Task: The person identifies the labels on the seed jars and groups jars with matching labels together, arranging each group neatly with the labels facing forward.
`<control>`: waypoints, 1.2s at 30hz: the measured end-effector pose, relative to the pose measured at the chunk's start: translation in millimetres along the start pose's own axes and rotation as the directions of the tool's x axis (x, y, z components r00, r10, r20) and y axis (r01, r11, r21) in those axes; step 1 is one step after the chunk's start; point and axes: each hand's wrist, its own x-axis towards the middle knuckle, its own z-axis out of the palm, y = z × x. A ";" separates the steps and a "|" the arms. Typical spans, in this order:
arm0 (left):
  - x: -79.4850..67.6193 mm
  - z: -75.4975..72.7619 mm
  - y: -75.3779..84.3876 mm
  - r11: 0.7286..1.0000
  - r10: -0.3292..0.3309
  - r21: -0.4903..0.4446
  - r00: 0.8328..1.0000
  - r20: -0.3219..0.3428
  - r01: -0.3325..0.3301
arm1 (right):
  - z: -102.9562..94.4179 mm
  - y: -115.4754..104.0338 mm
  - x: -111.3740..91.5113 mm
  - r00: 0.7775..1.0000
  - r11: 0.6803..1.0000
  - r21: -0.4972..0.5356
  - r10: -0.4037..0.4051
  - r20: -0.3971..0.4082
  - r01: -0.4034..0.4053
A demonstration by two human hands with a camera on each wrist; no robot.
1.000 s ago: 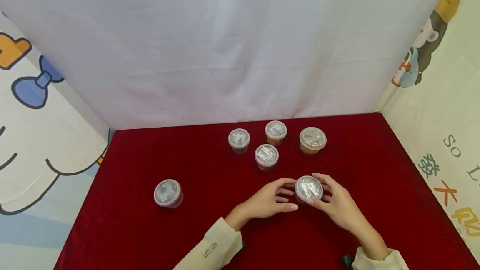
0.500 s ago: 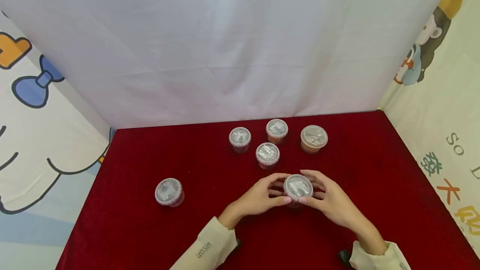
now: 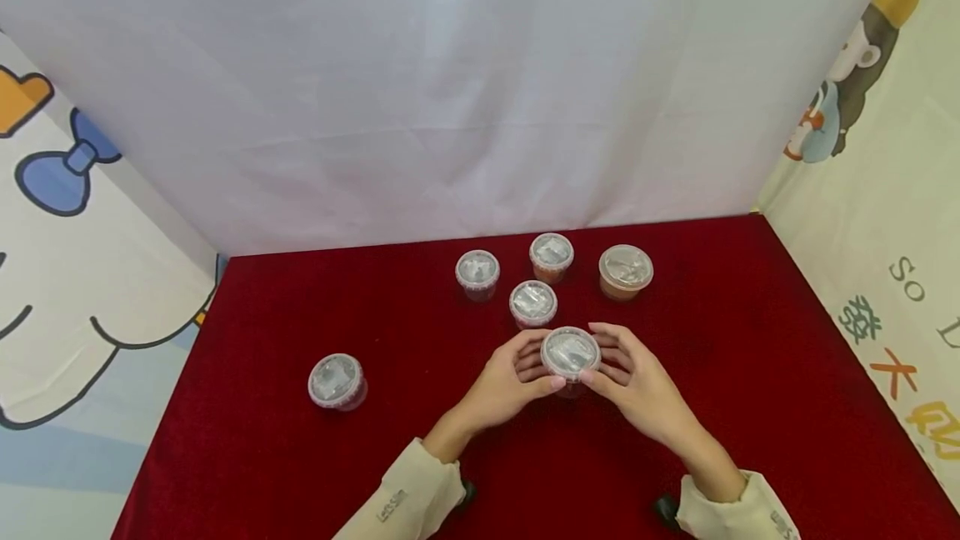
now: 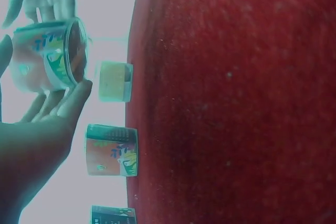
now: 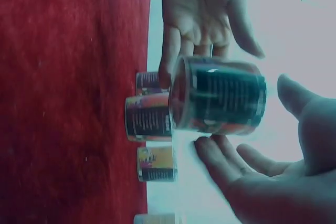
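Observation:
A round lidded plastic tub (image 3: pixel 571 354) is held between both hands, raised off the red cloth, its clear lid facing up. My left hand (image 3: pixel 495 386) curves round its left side, thumb at the lid's near rim. From the other side my right hand (image 3: pixel 643 390) grips it, its thumb beside the left one. The left wrist view shows a colourful printed label on the held tub (image 4: pixel 44 59), with reddish contents. In the right wrist view, the dark text side of the tub (image 5: pixel 226 95) shows, standing clear of the cloth.
Just beyond the hands stands a similar tub (image 3: pixel 533 303). Behind it are another tub (image 3: pixel 477 273), an orange-filled tub (image 3: pixel 551 255) and a wider tan tub (image 3: pixel 626 271). A single tub (image 3: pixel 337 382) stands at left on the red cloth (image 3: pixel 262 457). A white curtain (image 3: pixel 450 107) hangs behind.
The tub has moved left and up in the right hand. My left hand, beside it at first, has closed round it, and both hands have come nearer the tubs behind.

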 end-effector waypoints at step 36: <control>-17.6 -22.5 16.8 1.000 0.023 0.011 1.000 -0.004 -0.023 | 20.1 1.6 12.7 0.995 0.990 0.142 -0.016 0.100 0.001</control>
